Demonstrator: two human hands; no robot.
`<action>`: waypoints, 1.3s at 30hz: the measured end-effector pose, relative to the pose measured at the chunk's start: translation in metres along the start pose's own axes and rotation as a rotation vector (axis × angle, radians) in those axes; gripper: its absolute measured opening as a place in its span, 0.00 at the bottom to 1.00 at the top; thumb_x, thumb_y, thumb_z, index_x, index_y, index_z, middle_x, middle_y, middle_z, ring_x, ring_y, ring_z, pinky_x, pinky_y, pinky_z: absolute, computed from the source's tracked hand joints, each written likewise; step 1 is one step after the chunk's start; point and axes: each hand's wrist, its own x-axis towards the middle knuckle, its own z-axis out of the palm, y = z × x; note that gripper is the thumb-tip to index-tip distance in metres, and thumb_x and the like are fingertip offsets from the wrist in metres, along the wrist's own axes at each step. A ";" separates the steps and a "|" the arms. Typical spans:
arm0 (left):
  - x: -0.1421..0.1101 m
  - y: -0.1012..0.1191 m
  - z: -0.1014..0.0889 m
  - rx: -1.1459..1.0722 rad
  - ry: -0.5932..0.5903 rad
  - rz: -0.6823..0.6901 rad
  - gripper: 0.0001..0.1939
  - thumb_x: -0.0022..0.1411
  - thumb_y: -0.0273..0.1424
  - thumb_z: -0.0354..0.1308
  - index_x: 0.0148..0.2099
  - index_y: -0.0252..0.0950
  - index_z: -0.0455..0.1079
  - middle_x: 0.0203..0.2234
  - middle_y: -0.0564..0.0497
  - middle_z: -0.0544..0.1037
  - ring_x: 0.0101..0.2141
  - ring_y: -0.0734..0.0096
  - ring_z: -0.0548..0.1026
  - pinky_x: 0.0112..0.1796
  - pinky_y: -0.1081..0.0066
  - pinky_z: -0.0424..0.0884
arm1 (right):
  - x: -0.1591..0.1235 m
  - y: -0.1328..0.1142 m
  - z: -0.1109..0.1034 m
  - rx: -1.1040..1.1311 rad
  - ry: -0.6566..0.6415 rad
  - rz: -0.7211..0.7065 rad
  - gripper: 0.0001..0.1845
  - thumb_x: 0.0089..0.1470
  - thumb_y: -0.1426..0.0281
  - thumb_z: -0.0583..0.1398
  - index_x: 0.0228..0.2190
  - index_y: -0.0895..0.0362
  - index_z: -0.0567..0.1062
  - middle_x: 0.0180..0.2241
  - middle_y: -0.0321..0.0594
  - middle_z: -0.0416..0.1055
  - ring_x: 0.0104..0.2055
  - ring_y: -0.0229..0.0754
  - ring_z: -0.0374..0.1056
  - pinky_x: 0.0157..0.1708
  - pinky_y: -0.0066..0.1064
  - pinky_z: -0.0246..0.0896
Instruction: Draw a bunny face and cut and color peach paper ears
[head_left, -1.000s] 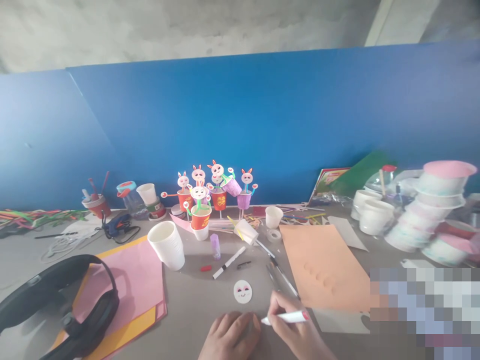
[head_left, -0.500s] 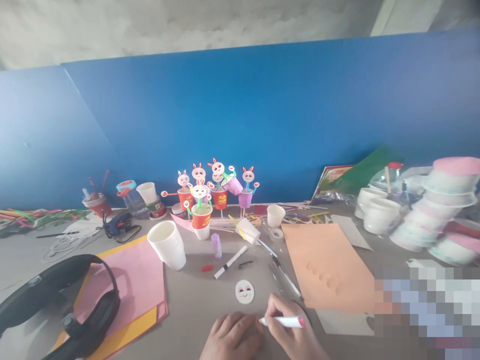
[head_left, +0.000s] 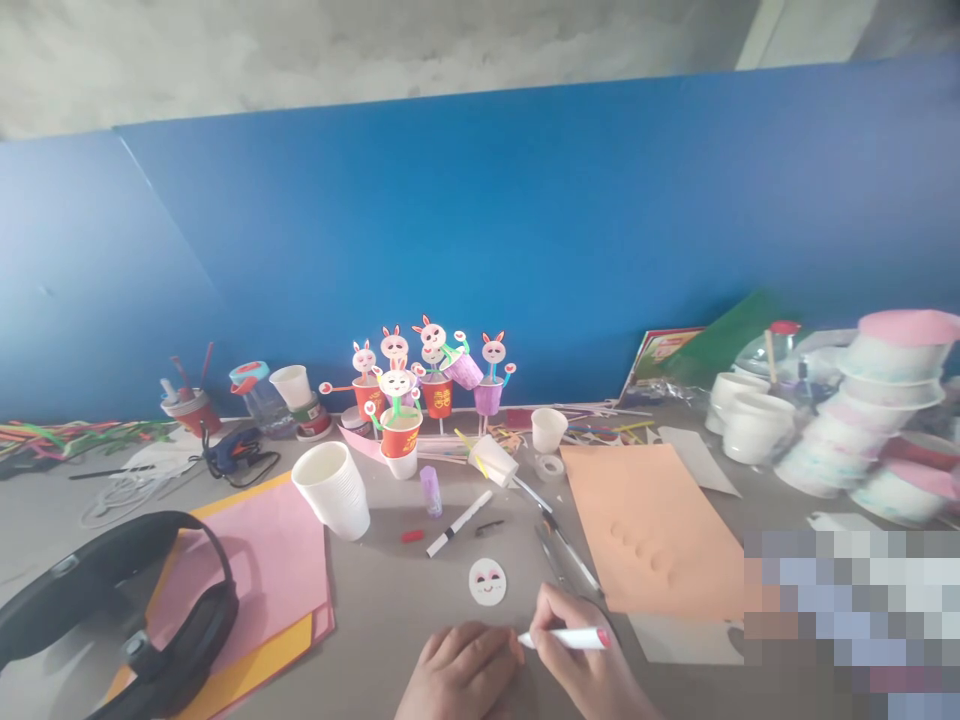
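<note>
At the bottom edge of the table my right hand [head_left: 581, 665] pinches a white marker with a red end [head_left: 564, 638], its tip pointing left toward my left hand [head_left: 459, 672]. My left hand lies curled, knuckles up, pressed on the tabletop; whatever is under it is hidden. Just beyond both hands lies a small round paper face [head_left: 487, 581] with pink cheeks. A black-tipped white marker [head_left: 458, 524] and scissors [head_left: 559, 550] lie a little farther back.
A stack of white cups [head_left: 332, 490] stands on its side left of centre, with bunny cup figures [head_left: 420, 385] behind. Orange paper [head_left: 652, 535] lies right, pink and yellow sheets [head_left: 255, 570] and black headphones [head_left: 112, 620] left, stacked bowls [head_left: 862, 420] far right.
The marker in my right hand has shifted slightly left and levelled out. My left hand has barely moved. The view has drifted a little.
</note>
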 end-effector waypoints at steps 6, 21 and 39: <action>0.007 -0.001 -0.006 0.025 0.031 0.040 0.19 0.74 0.43 0.47 0.53 0.38 0.73 0.49 0.59 0.82 0.44 0.75 0.77 0.38 0.76 0.70 | 0.002 0.000 0.001 -0.041 -0.007 -0.011 0.11 0.52 0.70 0.52 0.21 0.51 0.55 0.19 0.27 0.54 0.22 0.37 0.54 0.24 0.28 0.50; 0.002 -0.003 -0.002 0.047 0.018 0.044 0.16 0.73 0.42 0.50 0.52 0.41 0.74 0.49 0.57 0.82 0.44 0.75 0.77 0.39 0.75 0.71 | 0.002 -0.001 0.002 -0.145 0.016 -0.087 0.10 0.52 0.73 0.52 0.22 0.51 0.57 0.18 0.29 0.64 0.22 0.37 0.62 0.24 0.26 0.56; 0.002 -0.004 -0.003 0.055 -0.006 0.058 0.16 0.72 0.42 0.52 0.53 0.41 0.74 0.50 0.57 0.81 0.43 0.74 0.75 0.39 0.76 0.70 | 0.002 -0.003 0.001 -0.150 0.009 -0.086 0.11 0.52 0.72 0.52 0.22 0.50 0.56 0.18 0.29 0.66 0.22 0.38 0.63 0.25 0.25 0.57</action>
